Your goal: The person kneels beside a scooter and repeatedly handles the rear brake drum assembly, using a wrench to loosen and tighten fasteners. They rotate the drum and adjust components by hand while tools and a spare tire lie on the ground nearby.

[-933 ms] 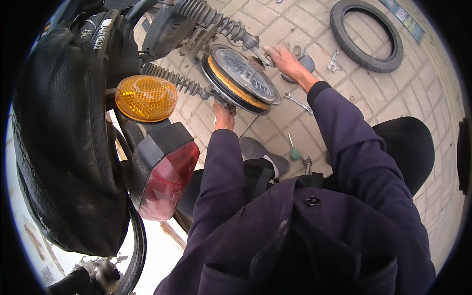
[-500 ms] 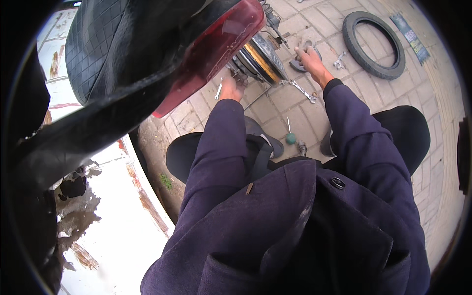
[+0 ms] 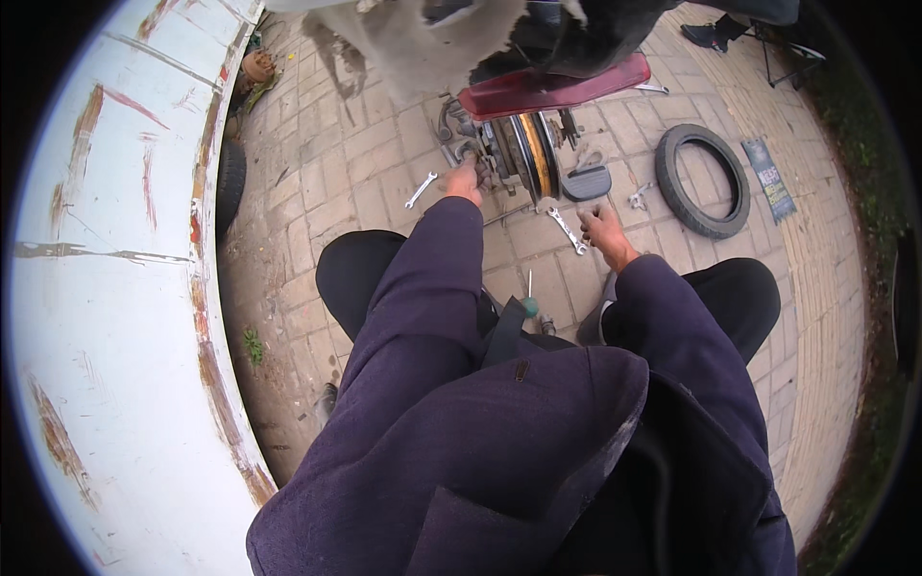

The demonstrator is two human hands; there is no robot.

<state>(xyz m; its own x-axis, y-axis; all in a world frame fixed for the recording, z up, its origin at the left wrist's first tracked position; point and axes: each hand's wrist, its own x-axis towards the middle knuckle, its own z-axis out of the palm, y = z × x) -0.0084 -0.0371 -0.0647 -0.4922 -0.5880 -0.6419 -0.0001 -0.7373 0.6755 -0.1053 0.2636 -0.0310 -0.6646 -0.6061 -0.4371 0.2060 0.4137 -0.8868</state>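
The bare wheel [image 3: 531,156], with an orange-yellow band around its rim, stands under a red tail light [image 3: 557,88]. My left hand [image 3: 465,181] is at the wheel's left side by the hub parts, its dirty fingers partly hidden among them. Over the paving, my right hand [image 3: 605,233] has loosely bent, parted fingers and nothing visible in it. Just left of it lies a double-ended wrench [image 3: 567,231]. Another wrench [image 3: 421,190] lies left of my left hand. A dark rounded block [image 3: 587,183] sits right of the wheel.
A black tire [image 3: 702,180] lies at the right beside a dark printed strip [image 3: 769,180]. A green-handled screwdriver [image 3: 529,305] is between my knees. The white, rust-streaked panel [image 3: 115,317] fills the left side. A dark shoe [image 3: 705,36] shows at the far right.
My right hand has drawn back from beside the dark block toward the wrench. My left hand stays by the hub. The view has shifted, and the seat no longer covers the upper left.
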